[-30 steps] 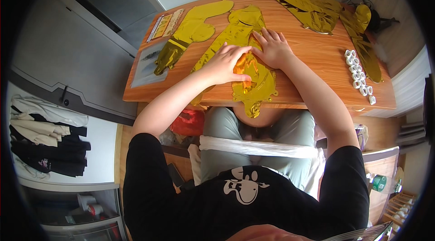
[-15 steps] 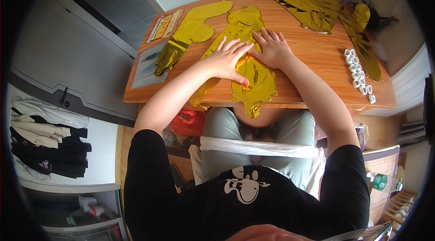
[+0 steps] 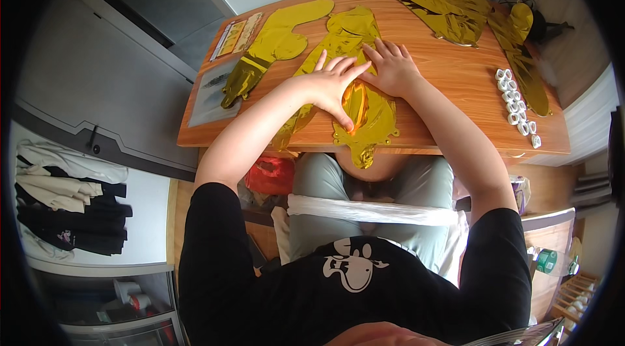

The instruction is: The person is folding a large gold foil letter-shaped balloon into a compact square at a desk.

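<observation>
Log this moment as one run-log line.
left hand: flat on gold foil balloon | right hand: flat on same balloon | wooden table | white rings: right, untouched

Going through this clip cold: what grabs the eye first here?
Shiny gold foil balloons lie flat across the wooden table. The left hand and right hand both press flat on the middle foil balloon, whose end hangs over the near edge. A cluster of small white rolls sits at the right.

shiny gold foil balloon [image 3: 371, 111], light brown wooden table [image 3: 456, 79], white rings [image 3: 517, 108], black sleeves [image 3: 215, 242], grey-green trousers [image 3: 325, 183]
</observation>
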`<action>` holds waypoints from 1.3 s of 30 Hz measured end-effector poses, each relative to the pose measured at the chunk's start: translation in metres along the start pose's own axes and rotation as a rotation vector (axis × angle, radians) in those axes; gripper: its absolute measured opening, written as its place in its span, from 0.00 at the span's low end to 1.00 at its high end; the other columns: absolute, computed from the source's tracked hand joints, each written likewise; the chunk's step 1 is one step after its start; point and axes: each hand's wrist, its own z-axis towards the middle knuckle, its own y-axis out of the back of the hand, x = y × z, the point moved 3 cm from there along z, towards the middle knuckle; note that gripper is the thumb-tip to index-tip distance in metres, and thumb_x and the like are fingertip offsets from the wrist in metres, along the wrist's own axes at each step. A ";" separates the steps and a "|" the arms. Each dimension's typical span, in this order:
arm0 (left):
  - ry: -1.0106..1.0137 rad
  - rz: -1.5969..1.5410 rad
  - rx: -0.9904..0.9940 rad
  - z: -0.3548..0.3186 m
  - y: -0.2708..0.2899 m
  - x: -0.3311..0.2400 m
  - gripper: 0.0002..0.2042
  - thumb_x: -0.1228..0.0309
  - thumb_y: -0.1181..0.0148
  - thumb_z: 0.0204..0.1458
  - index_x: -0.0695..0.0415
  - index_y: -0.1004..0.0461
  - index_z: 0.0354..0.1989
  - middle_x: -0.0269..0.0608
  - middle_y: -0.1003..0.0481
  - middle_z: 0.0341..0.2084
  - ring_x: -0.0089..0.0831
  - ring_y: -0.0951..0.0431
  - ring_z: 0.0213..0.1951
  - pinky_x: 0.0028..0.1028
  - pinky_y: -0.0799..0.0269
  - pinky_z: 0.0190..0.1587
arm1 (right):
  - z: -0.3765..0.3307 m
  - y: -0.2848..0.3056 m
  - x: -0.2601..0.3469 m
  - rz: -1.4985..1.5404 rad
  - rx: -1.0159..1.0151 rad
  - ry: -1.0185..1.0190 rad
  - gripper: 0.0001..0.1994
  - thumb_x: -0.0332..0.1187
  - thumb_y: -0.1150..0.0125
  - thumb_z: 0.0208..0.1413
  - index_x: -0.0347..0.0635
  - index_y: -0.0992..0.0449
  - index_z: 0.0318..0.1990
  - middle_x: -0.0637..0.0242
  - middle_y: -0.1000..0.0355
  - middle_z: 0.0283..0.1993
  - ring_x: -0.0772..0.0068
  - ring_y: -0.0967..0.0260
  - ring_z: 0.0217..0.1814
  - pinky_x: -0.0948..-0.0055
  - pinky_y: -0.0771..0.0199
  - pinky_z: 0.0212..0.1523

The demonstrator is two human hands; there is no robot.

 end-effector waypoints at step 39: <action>1.107 -0.824 -0.469 -0.197 -0.087 -0.003 0.27 0.44 0.43 0.61 0.59 0.18 0.28 0.41 0.19 0.20 0.30 0.19 0.23 0.31 0.26 0.29 | 0.000 -0.001 0.002 0.005 0.016 -0.007 0.46 0.74 0.58 0.60 0.54 0.46 0.77 0.53 0.50 0.80 0.51 0.57 0.82 0.49 0.61 0.80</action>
